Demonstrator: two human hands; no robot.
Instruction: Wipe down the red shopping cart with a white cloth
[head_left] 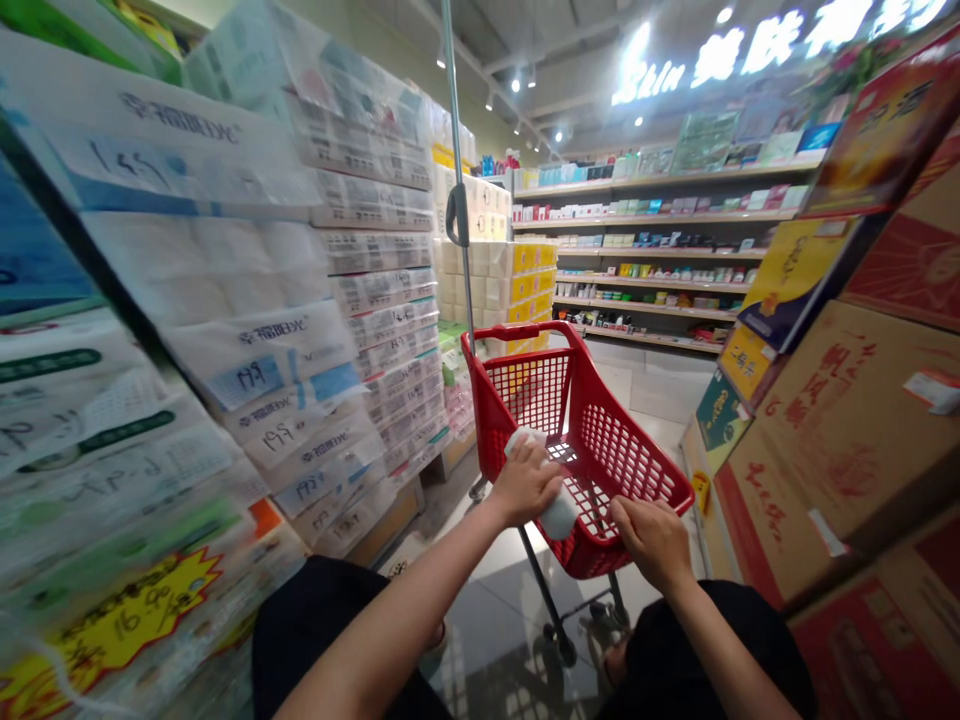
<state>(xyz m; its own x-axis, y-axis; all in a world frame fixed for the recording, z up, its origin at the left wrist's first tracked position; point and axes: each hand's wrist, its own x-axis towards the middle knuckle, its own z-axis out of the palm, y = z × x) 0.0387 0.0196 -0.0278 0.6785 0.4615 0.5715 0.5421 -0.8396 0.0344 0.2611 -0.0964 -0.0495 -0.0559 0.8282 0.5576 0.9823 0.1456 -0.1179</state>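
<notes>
A red plastic shopping cart (636,448) with a grid-walled basket stands in front of me, its handle on the far side. My left hand (529,480) is over the near left rim, closed on a soft white cloth (559,512). Part of the cloth shows above the fingers and part hangs below them. My right hand (654,538) is at the near right rim with its fingers curled round the edge. Its fingertips are partly hidden.
Stacked tissue packs (285,370) with handwritten prices line the left side. Cardboard cartons (847,420) rise on the right. A thin metal pole (459,130) stands by the cart's handle. Shelves of small boxed goods (652,250) fill the back.
</notes>
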